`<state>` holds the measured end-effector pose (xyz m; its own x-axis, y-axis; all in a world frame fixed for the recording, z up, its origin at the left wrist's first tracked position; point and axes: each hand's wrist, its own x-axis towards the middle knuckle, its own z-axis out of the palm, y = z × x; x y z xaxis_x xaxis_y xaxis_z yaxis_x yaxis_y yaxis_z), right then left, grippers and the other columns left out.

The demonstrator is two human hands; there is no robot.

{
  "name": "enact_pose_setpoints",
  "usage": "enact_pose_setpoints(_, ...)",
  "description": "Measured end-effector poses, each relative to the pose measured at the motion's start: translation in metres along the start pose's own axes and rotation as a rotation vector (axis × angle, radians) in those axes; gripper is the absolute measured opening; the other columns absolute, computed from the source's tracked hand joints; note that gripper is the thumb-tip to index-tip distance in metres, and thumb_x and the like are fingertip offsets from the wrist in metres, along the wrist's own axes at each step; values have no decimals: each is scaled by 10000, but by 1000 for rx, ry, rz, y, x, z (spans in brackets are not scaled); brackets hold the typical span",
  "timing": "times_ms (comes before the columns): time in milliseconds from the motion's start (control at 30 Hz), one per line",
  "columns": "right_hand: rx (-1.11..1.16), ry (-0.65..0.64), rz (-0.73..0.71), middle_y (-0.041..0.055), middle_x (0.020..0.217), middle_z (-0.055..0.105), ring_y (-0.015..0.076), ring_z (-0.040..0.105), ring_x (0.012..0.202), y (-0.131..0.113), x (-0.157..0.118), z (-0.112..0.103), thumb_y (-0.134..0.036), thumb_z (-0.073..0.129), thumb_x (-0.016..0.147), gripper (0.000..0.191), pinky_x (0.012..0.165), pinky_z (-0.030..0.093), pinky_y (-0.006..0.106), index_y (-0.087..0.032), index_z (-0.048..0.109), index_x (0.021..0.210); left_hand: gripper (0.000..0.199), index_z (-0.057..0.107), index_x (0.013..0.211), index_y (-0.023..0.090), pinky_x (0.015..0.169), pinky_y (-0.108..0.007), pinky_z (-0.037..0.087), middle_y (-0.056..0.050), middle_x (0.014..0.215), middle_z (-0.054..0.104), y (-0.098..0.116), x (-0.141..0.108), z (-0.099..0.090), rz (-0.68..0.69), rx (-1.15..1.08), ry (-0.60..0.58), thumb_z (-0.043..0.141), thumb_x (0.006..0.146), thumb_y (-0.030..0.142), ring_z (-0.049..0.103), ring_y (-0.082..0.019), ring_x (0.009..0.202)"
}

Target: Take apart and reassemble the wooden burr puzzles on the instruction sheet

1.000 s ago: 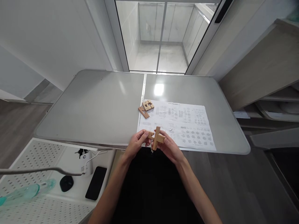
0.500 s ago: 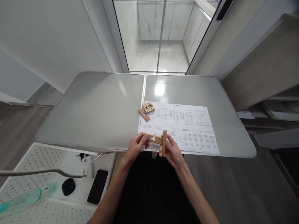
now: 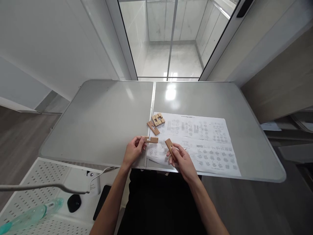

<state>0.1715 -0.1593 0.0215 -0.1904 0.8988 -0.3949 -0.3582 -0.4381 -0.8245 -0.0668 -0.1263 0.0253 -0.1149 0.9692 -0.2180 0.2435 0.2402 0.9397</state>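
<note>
My left hand [image 3: 134,150] pinches the left end of a notched wooden puzzle piece [image 3: 154,140], which points right over the edge of the printed sheet [image 3: 217,143]. In my right hand [image 3: 183,160] is a second wooden puzzle piece [image 3: 169,144], tilted, its upper end leaning left. A gap separates the two pieces. Just beyond them on the table, a reddish notched piece [image 3: 153,128] rests against a cluster of paler notched pieces [image 3: 158,119] at the sheet's upper left corner. My fingers cover part of each held piece.
The grey folding table [image 3: 110,114] has a seam down its middle. Below its left front edge, a white perforated surface holds a teal-capped bottle [image 3: 34,213], a black rounded object [image 3: 74,203], a dark phone [image 3: 101,200] and a cable. A glass door stands behind the table.
The two wooden pieces, touching crosswise before, are now apart. My left hand has moved left with its piece, and the piece in my right hand has tipped from upright to slanted. The view shifted slightly.
</note>
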Motion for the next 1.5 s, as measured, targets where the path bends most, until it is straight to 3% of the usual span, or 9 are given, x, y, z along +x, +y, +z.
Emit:
enact_pose_setpoints(167, -98, -90, 23, 49, 927, 726, 138, 631, 636, -6, 13, 9, -550, 698, 921, 505, 523, 476, 250, -213, 615, 1287, 433, 683, 867, 187, 492, -237, 423, -22, 688, 689, 8, 27, -5, -28, 163, 11, 602, 927, 608, 592, -147, 552)
enact_pose_setpoints(533, -146, -232, 52, 55, 1009, 717, 138, 672, 669, 4, 42, 34, -480, 642, 980, 474, 513, 494, 234, -233, 565, 1377, 361, 720, 913, 208, 646, -279, 479, -40, 772, 757, 5, 59, 3, 145, 504, 161, 602, 953, 546, 681, -191, 646)
enact_pose_setpoints(833, -131, -262, 44, 60, 1047, 727, 148, 697, 712, 13, 49, 49, -440, 629, 989, 416, 535, 506, 237, -243, 588, 1353, 365, 693, 1072, 199, 621, -254, 481, -21, 758, 729, -1, 53, 2, 149, 308, 216, 577, 974, 530, 652, -163, 617)
enact_pose_setpoints(1067, -142, -265, 43, 75, 1173, 708, 174, 719, 797, 16, 51, 61, -398, 638, 980, 455, 560, 531, 255, -278, 566, 1412, 354, 696, 1052, 204, 606, -242, 465, -5, 737, 696, -3, 47, -1, 161, 258, 145, 579, 972, 529, 620, -151, 615)
enact_pose_setpoints(1233, -153, -263, 23, 84, 1106, 730, 189, 721, 820, 18, 54, 63, -413, 636, 990, 451, 609, 545, 281, -258, 585, 1410, 357, 709, 1038, 203, 570, -230, 430, 32, 620, 622, 2, 43, 0, 173, 213, 107, 627, 941, 536, 547, -132, 539)
enact_pose_setpoints(1367, -194, -267, 12, 71, 1059, 737, 193, 726, 823, 7, 50, 56, -430, 633, 993, 473, 640, 540, 296, -261, 568, 1431, 360, 691, 1067, 195, 559, -221, 418, 43, 615, 596, 1, 43, -3, 172, 152, 122, 637, 934, 526, 515, -121, 532)
enact_pose_setpoints(1500, -257, -222, -97, 94, 1135, 741, 202, 719, 854, -21, 35, 31, -450, 601, 1014, 417, 710, 534, 336, -254, 602, 1383, 350, 669, 1074, 192, 582, -219, 424, 47, 631, 557, -5, 47, -12, 200, 202, 190, 584, 968, 514, 510, -122, 570)
